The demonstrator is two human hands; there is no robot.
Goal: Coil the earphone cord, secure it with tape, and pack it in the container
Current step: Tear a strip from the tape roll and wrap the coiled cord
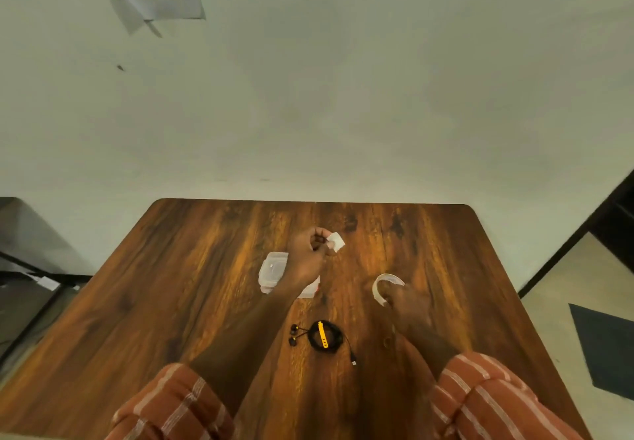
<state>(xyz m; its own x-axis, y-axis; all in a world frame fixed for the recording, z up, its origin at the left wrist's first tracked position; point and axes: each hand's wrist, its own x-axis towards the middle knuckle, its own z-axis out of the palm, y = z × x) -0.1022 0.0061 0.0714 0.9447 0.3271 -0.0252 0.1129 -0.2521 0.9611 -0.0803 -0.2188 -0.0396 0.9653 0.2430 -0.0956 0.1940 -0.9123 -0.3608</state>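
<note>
The black earphone cord (325, 335) lies coiled on the wooden table (192, 285) near me, with a yellow remote across the coil, two earbuds to its left and the plug trailing right. My left hand (310, 251) is raised past the coil and pinches a small white piece of tape (336, 242) between its fingertips. My right hand (406, 305) rests on the table and grips the white tape roll (380, 285). A clear plastic container (272, 269) sits under my left forearm, partly hidden.
The table's far edge meets a pale wall. A dark mat (603, 347) lies on the floor to the right. A grey surface (31, 233) and dark frame stand left of the table.
</note>
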